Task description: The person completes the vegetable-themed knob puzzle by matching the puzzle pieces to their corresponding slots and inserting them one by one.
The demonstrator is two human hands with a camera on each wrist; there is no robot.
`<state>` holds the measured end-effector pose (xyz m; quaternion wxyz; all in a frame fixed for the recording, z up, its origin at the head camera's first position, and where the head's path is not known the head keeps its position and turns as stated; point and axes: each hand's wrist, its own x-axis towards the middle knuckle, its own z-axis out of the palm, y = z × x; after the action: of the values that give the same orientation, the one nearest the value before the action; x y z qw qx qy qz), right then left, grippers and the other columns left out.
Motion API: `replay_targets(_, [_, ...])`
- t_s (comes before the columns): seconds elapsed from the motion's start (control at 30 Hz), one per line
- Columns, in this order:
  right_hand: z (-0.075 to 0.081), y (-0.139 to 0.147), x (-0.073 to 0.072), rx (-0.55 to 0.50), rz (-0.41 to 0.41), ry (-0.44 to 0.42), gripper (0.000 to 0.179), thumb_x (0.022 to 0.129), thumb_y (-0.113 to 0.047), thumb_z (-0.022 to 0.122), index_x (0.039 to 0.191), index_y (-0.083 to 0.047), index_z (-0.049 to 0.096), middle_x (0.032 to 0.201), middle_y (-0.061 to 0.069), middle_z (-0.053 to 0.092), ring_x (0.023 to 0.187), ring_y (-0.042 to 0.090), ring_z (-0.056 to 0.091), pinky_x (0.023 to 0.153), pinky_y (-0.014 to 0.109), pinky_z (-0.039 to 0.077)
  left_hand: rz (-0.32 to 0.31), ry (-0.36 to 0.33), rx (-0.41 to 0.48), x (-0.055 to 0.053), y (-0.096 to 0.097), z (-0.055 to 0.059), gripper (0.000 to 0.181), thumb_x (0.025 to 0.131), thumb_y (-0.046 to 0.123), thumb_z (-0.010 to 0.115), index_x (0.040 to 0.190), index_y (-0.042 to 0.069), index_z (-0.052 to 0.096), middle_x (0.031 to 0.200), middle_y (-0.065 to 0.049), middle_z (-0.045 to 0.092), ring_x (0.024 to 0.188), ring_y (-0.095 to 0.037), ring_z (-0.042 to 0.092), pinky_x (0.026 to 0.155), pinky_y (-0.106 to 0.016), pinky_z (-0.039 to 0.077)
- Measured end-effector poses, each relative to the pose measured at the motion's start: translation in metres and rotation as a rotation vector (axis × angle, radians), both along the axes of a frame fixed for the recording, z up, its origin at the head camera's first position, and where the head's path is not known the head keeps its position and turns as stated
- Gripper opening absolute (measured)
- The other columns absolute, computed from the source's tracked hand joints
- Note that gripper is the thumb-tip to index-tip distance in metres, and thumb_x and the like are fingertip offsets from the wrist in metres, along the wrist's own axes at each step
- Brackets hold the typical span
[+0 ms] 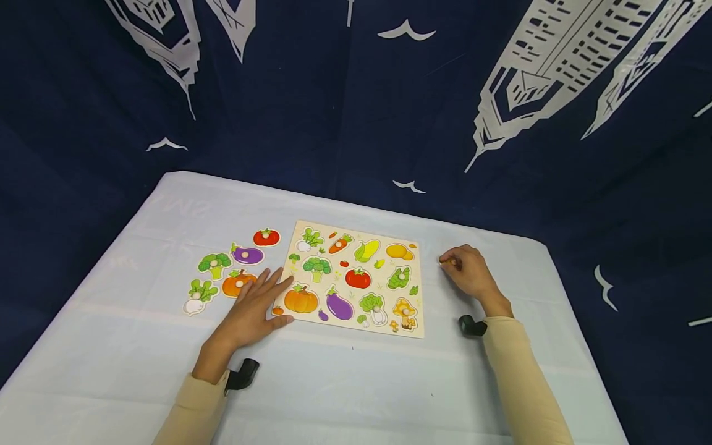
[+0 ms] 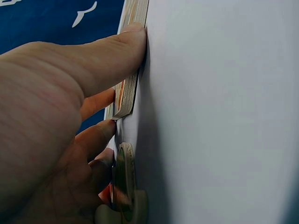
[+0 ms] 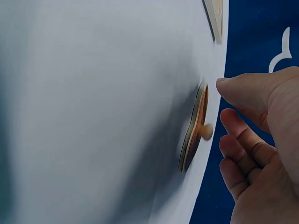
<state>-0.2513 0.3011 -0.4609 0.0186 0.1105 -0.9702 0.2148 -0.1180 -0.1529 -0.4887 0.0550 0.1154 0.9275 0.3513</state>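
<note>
A wooden vegetable puzzle board (image 1: 334, 267) lies on the table. My left hand (image 1: 253, 315) is spread at its lower left corner, the thumb (image 2: 112, 51) against the board's edge in the left wrist view. Close to those fingers lies a pumpkin piece (image 1: 236, 283), partly covered by them. My right hand (image 1: 469, 270) hovers to the right of the board, by an orange-brown knobbed puzzle piece (image 3: 194, 130). In the right wrist view that piece rests on the table, with a gap between its knob and the fingertips (image 3: 229, 116).
Left of the board lie a tomato piece (image 1: 266, 237), an eggplant piece (image 1: 248, 254), a broccoli piece (image 1: 214, 264) and a white radish piece (image 1: 199, 298), each with a knob. The table (image 1: 356, 383) has a white cover. Behind it hangs a dark blue curtain (image 1: 311, 111).
</note>
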Motion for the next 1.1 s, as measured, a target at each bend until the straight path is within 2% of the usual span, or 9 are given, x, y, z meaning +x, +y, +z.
replay_targets(0.3, [-0.002, 0.013, -0.003, 0.004, -0.050, -0.015, 0.016, 0.097, -0.006, 0.058, 0.107, 0.000, 0.069, 0.113, 0.022, 0.062, 0.102, 0.036, 0.056, 0.092, 0.053, 0.045, -0.001, 0.002, 0.006, 0.000, 0.000, 0.000, 0.079, 0.084, 0.020, 0.080, 0.152, 0.008, 0.043, 0.164, -0.020, 0.025, 0.153, -0.043, 0.011, 0.122, -0.062, 0.001])
replay_targets(0.6, [-0.002, 0.017, -0.004, 0.022, -0.037, -0.031, 0.016, 0.098, -0.004, 0.057, 0.107, 0.000, 0.070, 0.111, 0.023, 0.062, 0.097, 0.034, 0.056, 0.087, 0.050, 0.046, -0.002, 0.007, 0.009, 0.001, 0.000, 0.001, 0.079, 0.083, 0.019, 0.080, 0.152, 0.008, 0.043, 0.164, -0.020, 0.026, 0.153, -0.044, 0.012, 0.122, -0.062, 0.001])
replay_targets(1.1, [-0.010, 0.023, -0.005, 0.005, -0.030, -0.024, 0.016, 0.098, -0.003, 0.057, 0.108, 0.000, 0.070, 0.112, 0.023, 0.064, 0.098, 0.035, 0.061, 0.090, 0.051, 0.050, -0.003, 0.014, 0.008, 0.001, 0.001, 0.002, 0.078, 0.084, 0.020, 0.080, 0.152, 0.007, 0.043, 0.163, -0.021, 0.027, 0.153, -0.044, 0.013, 0.121, -0.063, 0.003])
